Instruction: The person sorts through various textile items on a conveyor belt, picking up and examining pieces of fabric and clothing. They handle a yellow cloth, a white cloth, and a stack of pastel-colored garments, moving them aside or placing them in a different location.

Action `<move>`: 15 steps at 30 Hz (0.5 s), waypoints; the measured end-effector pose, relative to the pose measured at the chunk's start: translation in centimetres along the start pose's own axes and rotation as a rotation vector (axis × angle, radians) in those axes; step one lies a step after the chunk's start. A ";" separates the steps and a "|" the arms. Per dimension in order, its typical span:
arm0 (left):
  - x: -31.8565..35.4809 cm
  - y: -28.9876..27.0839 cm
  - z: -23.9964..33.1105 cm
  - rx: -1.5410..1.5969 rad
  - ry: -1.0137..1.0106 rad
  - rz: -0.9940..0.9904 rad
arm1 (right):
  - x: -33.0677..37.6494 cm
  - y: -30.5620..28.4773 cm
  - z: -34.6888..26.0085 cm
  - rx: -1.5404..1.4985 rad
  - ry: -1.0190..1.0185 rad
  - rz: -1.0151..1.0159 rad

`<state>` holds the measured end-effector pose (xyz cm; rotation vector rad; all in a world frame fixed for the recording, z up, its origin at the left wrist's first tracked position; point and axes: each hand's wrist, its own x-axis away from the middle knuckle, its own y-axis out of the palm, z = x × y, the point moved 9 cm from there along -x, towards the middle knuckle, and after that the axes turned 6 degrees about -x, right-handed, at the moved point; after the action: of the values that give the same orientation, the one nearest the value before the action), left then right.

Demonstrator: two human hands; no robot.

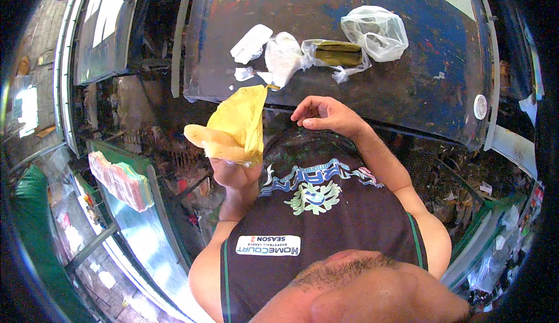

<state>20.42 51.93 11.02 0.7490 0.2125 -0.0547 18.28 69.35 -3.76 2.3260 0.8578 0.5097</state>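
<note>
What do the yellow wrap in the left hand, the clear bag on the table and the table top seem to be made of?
Yellow wrap: probably thin paper or a leaf, matte, softly creased. Clear bag: thin plastic film, see-through, glossy and crumpled. Table: seemingly painted metal or wood, with dark blue paint worn to brown patches.

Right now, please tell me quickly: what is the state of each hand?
Left hand: closed, holding a yellow cloth raised in front of the chest.
Right hand: holds nothing, fingers loosely curled, near the table edge.

Clear plastic bag [377, 30] & wrapped green bundle [338, 54] on worn dark table [407, 90], w/ white paper scraps [251, 43].
</note>
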 end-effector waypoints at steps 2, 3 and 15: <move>-0.3 -1.1 0.6 -0.009 -0.026 0.043 | -0.4 0.2 0.4 0.040 0.005 0.026; -0.5 -1.8 1.0 -0.024 -0.039 0.062 | -0.6 0.3 0.6 0.060 0.004 0.039; -3.1 -5.8 4.9 -0.010 -0.205 0.007 | -4.0 5.9 0.6 0.018 -0.051 0.197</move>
<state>17.52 44.26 11.24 0.7290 0.0151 -0.1226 18.42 62.79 -0.94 2.4431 0.6151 0.5237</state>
